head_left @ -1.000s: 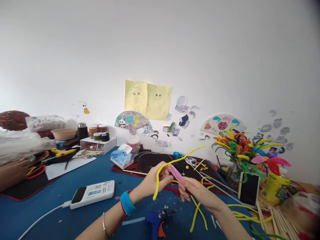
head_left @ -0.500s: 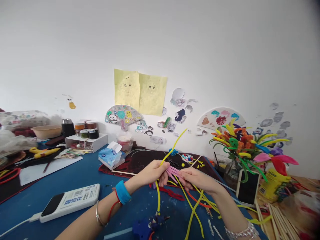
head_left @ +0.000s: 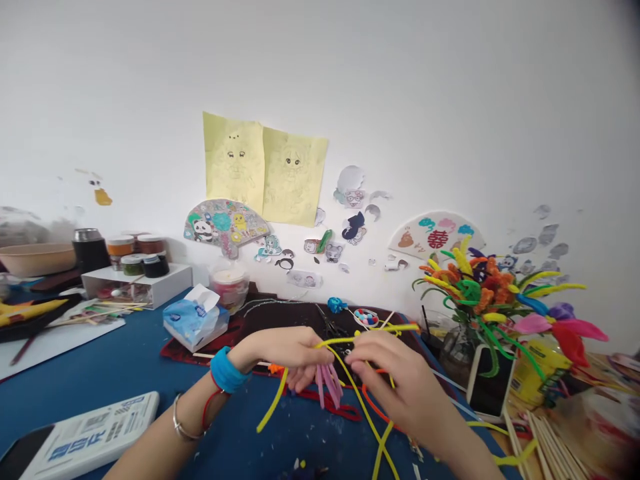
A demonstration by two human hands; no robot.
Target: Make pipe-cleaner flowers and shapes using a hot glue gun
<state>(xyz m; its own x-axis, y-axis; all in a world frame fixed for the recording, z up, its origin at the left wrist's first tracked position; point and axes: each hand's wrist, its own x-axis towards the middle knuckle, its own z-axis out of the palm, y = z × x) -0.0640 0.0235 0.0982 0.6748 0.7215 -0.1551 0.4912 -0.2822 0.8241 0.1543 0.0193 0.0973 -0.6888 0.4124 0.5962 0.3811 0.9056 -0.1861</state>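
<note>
My left hand (head_left: 295,353) is closed on a bundle of pink pipe cleaners (head_left: 330,385), whose ends hang down below the fingers. A yellow pipe cleaner (head_left: 273,403) passes through the same grip, one end sloping down to the left. Its other part runs right to my right hand (head_left: 393,373), whose fingers are bent around it, with the tip sticking out above the knuckles. Further yellow pipe cleaners (head_left: 369,417) and an orange one (head_left: 373,400) lie on the blue table between and below the hands.
A tissue pack (head_left: 195,320) and a white power bank (head_left: 85,437) are on the left. Pipe-cleaner flowers (head_left: 480,287), a phone (head_left: 491,380) and wooden sticks (head_left: 553,443) stand or lie at right. Black scissors (head_left: 333,328) lie behind the hands.
My right hand has left the pink bundle and now holds the yellow pipe cleaner, which has turned from upright to nearly level. The pink ends now hang down. The view has shifted.
</note>
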